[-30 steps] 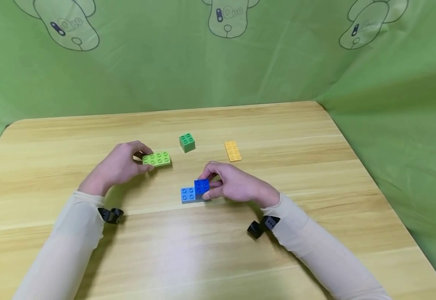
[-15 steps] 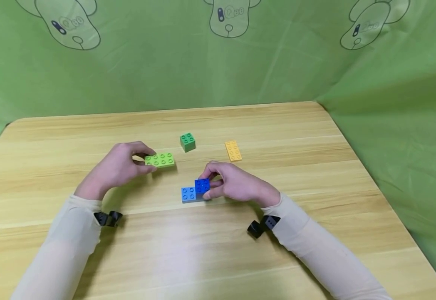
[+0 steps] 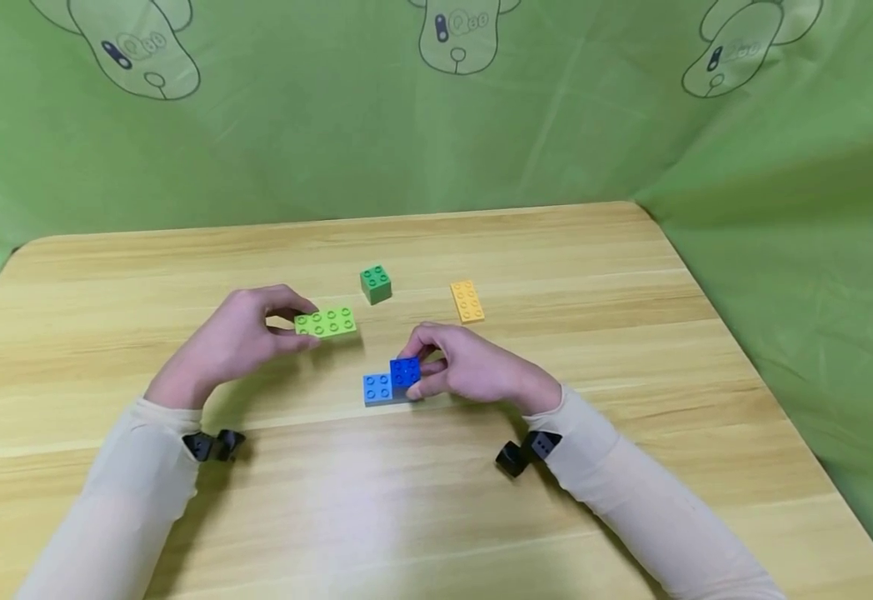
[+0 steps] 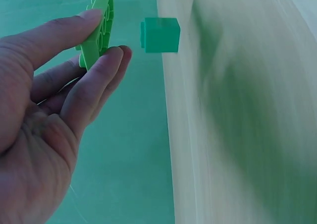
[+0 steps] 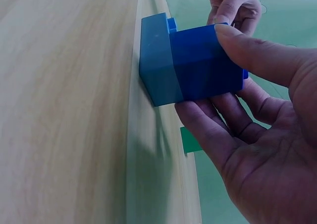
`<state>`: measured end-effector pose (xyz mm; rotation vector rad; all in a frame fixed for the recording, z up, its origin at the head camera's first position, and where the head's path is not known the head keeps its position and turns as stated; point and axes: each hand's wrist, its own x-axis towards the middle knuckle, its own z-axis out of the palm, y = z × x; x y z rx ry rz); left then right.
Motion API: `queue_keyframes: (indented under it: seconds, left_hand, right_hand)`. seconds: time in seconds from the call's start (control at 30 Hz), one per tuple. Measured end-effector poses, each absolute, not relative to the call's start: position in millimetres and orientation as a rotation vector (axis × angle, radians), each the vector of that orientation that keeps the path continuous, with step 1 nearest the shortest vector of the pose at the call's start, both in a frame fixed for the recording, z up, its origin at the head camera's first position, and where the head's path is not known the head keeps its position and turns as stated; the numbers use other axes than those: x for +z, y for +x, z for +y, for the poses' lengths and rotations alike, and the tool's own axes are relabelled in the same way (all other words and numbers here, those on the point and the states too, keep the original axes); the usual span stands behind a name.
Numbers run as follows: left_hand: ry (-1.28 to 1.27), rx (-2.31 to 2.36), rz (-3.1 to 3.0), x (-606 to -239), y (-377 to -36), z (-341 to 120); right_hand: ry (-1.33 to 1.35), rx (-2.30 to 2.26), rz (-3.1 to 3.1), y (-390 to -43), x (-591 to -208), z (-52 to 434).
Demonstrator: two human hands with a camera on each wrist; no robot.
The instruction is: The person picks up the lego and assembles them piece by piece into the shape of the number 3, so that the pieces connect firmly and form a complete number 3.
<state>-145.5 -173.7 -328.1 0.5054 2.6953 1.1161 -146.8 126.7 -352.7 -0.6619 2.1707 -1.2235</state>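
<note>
My left hand [image 3: 245, 340] pinches a thin lime-green building brick [image 3: 335, 322] by its left end, thumb on one side and fingers on the other. In the left wrist view the lime brick [image 4: 96, 35] is clear of the table, its hollow underside partly showing. My right hand [image 3: 474, 367] grips a dark blue square brick [image 3: 405, 372] between thumb and fingers. That brick sits on the right half of a longer light blue brick [image 3: 377, 388], whose left studs are bare. In the right wrist view the dark blue brick [image 5: 205, 63] lies flush against the light blue brick [image 5: 158, 60].
A dark green square brick [image 3: 376, 285] stands behind the hands, between them. To its right lies a thin yellow-orange brick [image 3: 467, 302]. The wooden table [image 3: 376, 500] ends at green cloth [image 3: 316, 150] at the back and right.
My left hand has moved slightly right with the lime-green brick, which now appears higher above the table. My right hand and the blue bricks stay put.
</note>
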Motion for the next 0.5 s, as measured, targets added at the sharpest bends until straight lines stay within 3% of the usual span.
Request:
queue_keyframes:
  seconds: [0.5]
  left_hand:
    - [0.573,1.205,2.659,-330.5,-138.2,-164.1]
  right_hand:
    - [-0.714,-1.146,2.227,-144.8,-349.6,127.0]
